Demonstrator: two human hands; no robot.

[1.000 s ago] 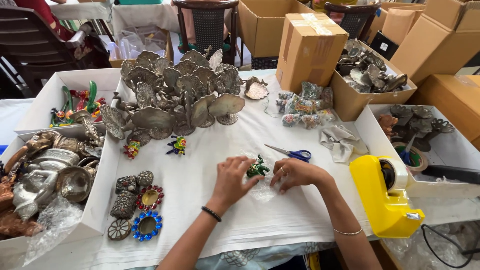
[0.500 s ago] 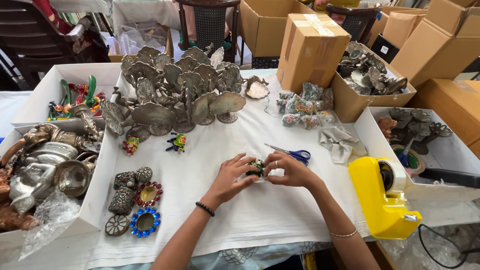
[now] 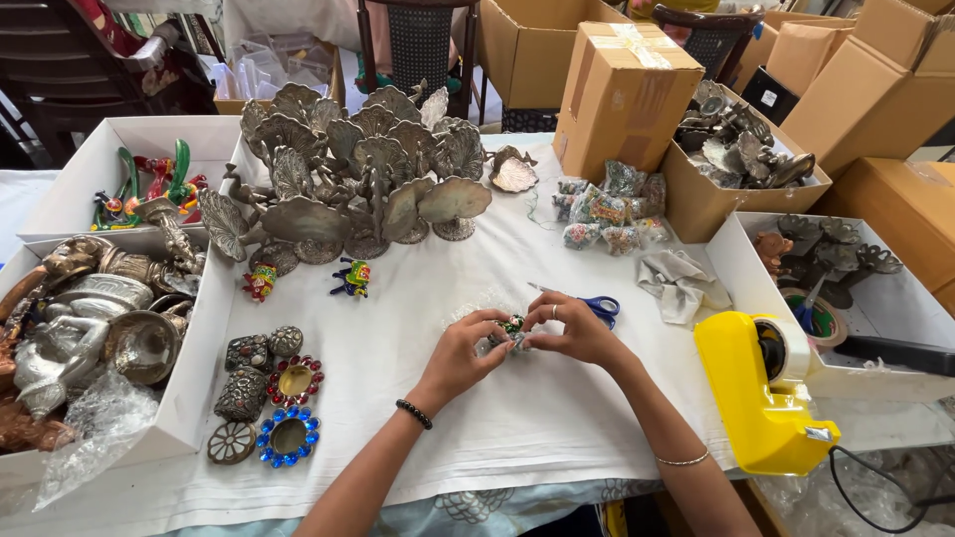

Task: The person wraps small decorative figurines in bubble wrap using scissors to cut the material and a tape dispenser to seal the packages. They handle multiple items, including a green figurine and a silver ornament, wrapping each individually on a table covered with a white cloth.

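Both hands meet at the middle of the white-clothed worktop (image 3: 418, 418), and between them sits a small green and dark trinket (image 3: 511, 325), half wrapped in clear crinkly film (image 3: 476, 303). The left hand (image 3: 466, 353) curls round it from the near side, fingertips pinched on the piece; the right hand (image 3: 569, 331), ring showing, closes on it from the other side. So both are grasping the same little object, held just above the cloth.

It looks light and hard, probably painted or beaded, so I'd judge it chip-prone and a bit slick under that film. Best held by its body between fingertips, not by any thin sticking-out bit. The film itself is soft, springy and slippery, likely to unfold if let go.

Just beyond the right hand lie blue-handled scissors (image 3: 597, 305), touching nothing. Farther right stands a yellow tape dispenser (image 3: 756, 408) at the worktop's edge. To the left, jewelled round holders (image 3: 288, 383) lie near a white tray (image 3: 199, 378) of silver-toned figures. Up the cloth, a crowd of metal peacock stands (image 3: 358, 179), and a brown carton (image 3: 622, 85) behind wrapped bundles (image 3: 609, 209).
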